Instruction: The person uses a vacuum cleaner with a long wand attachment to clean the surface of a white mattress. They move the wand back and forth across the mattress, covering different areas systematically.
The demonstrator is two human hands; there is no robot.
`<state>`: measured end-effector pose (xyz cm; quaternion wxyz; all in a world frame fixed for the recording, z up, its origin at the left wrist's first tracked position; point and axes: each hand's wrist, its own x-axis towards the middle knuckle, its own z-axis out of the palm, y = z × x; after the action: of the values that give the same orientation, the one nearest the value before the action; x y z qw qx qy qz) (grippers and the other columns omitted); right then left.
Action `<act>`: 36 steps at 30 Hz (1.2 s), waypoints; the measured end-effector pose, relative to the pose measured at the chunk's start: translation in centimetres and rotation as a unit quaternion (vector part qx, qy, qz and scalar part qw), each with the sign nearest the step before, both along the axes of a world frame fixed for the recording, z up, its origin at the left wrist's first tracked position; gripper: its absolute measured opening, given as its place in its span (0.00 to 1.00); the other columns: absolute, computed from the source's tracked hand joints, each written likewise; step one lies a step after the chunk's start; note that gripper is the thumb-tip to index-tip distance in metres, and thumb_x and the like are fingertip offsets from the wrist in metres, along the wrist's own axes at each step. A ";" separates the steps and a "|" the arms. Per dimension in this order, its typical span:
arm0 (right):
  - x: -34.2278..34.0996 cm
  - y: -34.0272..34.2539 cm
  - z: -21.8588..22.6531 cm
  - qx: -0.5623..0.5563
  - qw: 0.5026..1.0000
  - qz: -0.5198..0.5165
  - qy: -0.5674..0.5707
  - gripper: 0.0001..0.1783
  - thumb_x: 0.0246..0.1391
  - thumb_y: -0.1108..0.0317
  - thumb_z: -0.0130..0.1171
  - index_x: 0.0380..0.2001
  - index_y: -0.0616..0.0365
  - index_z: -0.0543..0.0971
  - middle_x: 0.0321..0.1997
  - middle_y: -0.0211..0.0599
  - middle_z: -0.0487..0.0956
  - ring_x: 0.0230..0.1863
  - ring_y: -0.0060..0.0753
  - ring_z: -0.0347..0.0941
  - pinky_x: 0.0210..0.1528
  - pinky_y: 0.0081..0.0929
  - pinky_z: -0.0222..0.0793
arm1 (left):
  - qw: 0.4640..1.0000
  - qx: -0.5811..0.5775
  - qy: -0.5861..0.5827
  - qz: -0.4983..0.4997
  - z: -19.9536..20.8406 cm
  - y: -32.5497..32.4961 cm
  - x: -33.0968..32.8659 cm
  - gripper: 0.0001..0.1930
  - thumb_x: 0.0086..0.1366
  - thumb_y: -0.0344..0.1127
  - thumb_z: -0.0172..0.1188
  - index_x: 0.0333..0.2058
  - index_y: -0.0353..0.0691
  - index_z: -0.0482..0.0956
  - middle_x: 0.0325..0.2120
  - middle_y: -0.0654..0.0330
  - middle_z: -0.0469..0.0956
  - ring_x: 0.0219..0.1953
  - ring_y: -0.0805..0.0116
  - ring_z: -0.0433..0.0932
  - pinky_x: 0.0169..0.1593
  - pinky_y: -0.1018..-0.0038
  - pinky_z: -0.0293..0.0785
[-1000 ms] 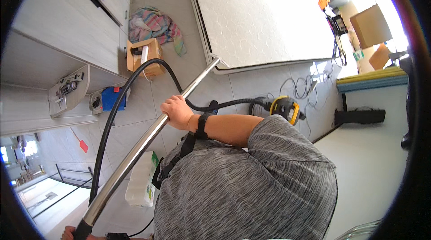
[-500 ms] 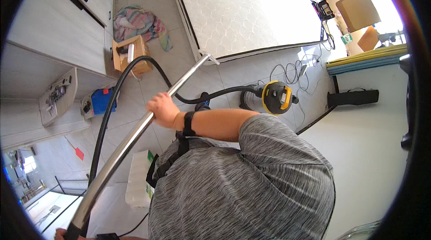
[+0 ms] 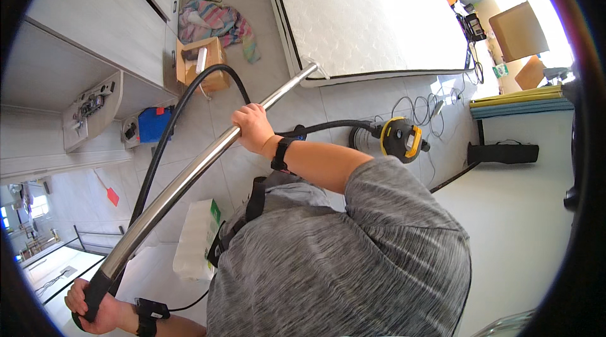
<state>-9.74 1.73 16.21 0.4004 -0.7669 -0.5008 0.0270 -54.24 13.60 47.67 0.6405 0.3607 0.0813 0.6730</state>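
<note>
My right hand is wrapped around the middle of a shiny metal vacuum wand. At the lower left, my left hand grips the black handle at the wand's near end. The wand slants up to the right, and its pale nozzle rests at the near corner of a white quilted mattress. A black hose loops from the handle, passes behind the wand and runs to a black-and-yellow canister vacuum on the floor.
An open cardboard box and striped cloth lie left of the mattress, beside white cabinets. A wrapped white pack is near my left side. Cables coil behind the vacuum. A black case stands at right.
The nozzle has slid slightly farther over the mattress corner. My left hand and its wrist, mostly cut off before, have come into view. The whole view has shifted slightly.
</note>
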 end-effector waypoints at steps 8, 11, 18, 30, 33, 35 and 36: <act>-1.6 -0.1 0.2 -0.036 0.999 -0.006 0.024 0.10 0.37 0.67 0.64 0.27 0.50 0.74 0.33 0.35 0.74 0.45 0.46 0.69 0.56 0.45 0.61 | 0.998 0.015 -0.035 -0.043 0.6 -0.4 -0.5 0.12 0.38 0.30 0.51 0.21 0.44 0.57 0.21 0.62 0.57 0.26 0.67 0.60 0.43 0.68 0.56; -1.9 0.3 0.3 -0.058 0.996 0.062 -0.002 0.13 0.32 0.67 0.68 0.23 0.49 0.73 0.31 0.35 0.73 0.41 0.46 0.68 0.49 0.43 0.62 | 0.964 -0.017 0.113 0.239 0.6 0.2 0.3 0.14 0.36 0.27 0.52 0.23 0.44 0.57 0.22 0.62 0.58 0.28 0.66 0.61 0.43 0.67 0.57; 0.8 -0.1 -1.2 -0.018 0.999 0.021 -0.031 0.11 0.34 0.66 0.66 0.24 0.49 0.74 0.30 0.35 0.73 0.39 0.47 0.69 0.47 0.44 0.63 | 0.996 -0.078 0.038 0.012 -2.1 0.3 1.2 0.16 0.37 0.24 0.54 0.24 0.44 0.57 0.22 0.65 0.58 0.28 0.70 0.58 0.40 0.72 0.55; 6.4 3.9 -4.2 -0.018 0.990 0.125 -0.055 0.09 0.36 0.68 0.63 0.22 0.49 0.72 0.28 0.32 0.74 0.38 0.44 0.71 0.45 0.42 0.64 | 0.995 0.039 -0.024 0.092 -3.2 -5.4 7.2 0.12 0.43 0.29 0.57 0.26 0.45 0.62 0.25 0.64 0.62 0.32 0.68 0.63 0.44 0.70 0.60; 12.6 5.2 -4.8 -0.062 0.986 0.140 -0.064 0.10 0.36 0.68 0.65 0.26 0.48 0.75 0.31 0.34 0.76 0.42 0.44 0.71 0.48 0.40 0.64 | 0.997 0.060 0.003 0.051 -5.3 -6.3 11.8 0.18 0.40 0.29 0.59 0.27 0.45 0.58 0.25 0.65 0.56 0.32 0.70 0.58 0.45 0.72 0.56; 15.2 5.1 -4.0 -0.044 0.987 0.130 -0.088 0.11 0.37 0.67 0.65 0.26 0.50 0.75 0.31 0.34 0.76 0.44 0.44 0.71 0.49 0.39 0.64 | 0.990 0.118 0.071 -0.025 -6.0 -7.1 14.2 0.18 0.45 0.32 0.63 0.28 0.49 0.59 0.27 0.68 0.57 0.33 0.72 0.59 0.48 0.71 0.55; 16.0 5.2 -3.4 -0.099 0.987 0.109 -0.070 0.11 0.39 0.66 0.66 0.28 0.50 0.76 0.34 0.34 0.76 0.48 0.45 0.70 0.54 0.40 0.63 | 0.990 0.111 0.081 -0.010 -6.1 -7.4 15.2 0.19 0.46 0.33 0.65 0.28 0.49 0.60 0.27 0.68 0.57 0.33 0.73 0.59 0.49 0.71 0.55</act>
<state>6.29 6.91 12.77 0.2813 -0.7434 -0.6032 0.0664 -39.01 6.17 41.55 0.5945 0.4841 0.0537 0.6398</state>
